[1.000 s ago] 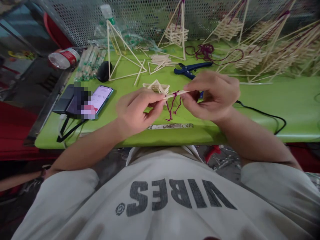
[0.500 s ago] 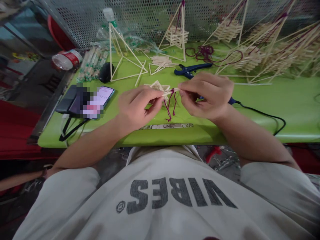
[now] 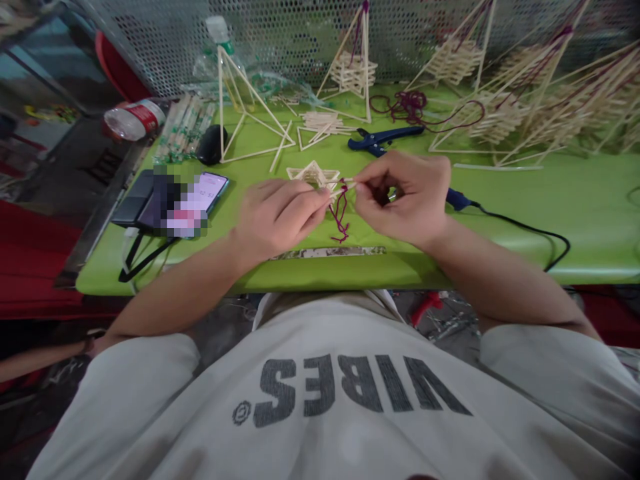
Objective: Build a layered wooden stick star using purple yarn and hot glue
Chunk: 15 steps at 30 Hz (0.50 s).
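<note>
My left hand point(image 3: 287, 212) pinches pale thin wooden sticks point(image 3: 336, 193) between thumb and fingers over the green table. Opposite it, my right hand point(image 3: 407, 200) has its thumb and forefinger closed at the other end of the sticks. Purple yarn point(image 3: 342, 217) is wound round the sticks between the two hands, and its loose ends dangle toward the table. Just behind the fingertips lies a star-shaped stack of sticks point(image 3: 314, 171), partly covered by my left hand.
Behind stand a stick pyramid frame point(image 3: 244, 115), blue cutters point(image 3: 383, 139) and tangled purple yarn point(image 3: 413, 107). Several finished frames with hanging stick stacks point(image 3: 500, 120) fill the right rear. To the left lie a phone point(image 3: 213, 190) and bundled sticks point(image 3: 185, 127). A corded blue tool point(image 3: 457, 199) is beside my right hand.
My right hand has shifted slightly left and down, closer to my left hand. My left fingers have closed further over the sticks. The yarn ends have swung together.
</note>
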### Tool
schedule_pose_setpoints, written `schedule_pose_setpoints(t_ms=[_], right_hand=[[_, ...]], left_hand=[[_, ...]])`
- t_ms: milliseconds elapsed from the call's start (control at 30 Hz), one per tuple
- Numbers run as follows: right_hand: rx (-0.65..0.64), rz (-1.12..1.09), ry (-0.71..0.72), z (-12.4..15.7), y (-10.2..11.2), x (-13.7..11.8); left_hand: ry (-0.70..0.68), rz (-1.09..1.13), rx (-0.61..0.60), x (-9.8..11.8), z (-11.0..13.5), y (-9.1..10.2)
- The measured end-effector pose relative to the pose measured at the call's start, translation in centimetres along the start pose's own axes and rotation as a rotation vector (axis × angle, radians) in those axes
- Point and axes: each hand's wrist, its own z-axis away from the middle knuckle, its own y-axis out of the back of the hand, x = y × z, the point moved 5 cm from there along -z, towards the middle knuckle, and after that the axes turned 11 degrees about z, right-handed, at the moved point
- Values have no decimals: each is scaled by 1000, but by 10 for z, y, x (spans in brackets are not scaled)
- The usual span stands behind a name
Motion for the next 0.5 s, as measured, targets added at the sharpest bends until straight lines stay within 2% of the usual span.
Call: schedule_pose_setpoints(t_ms=[133, 333, 500], right_hand=[[-37, -38, -25, -1, 2, -2], [-113, -146, -123, -2, 2, 1], [-127, -385, -339, 0, -6, 7]], left_hand=[[-70, 13, 14, 5, -8, 2], [-65, 18, -9, 8, -12, 3], [-81, -21, 0, 9, -13, 5]])
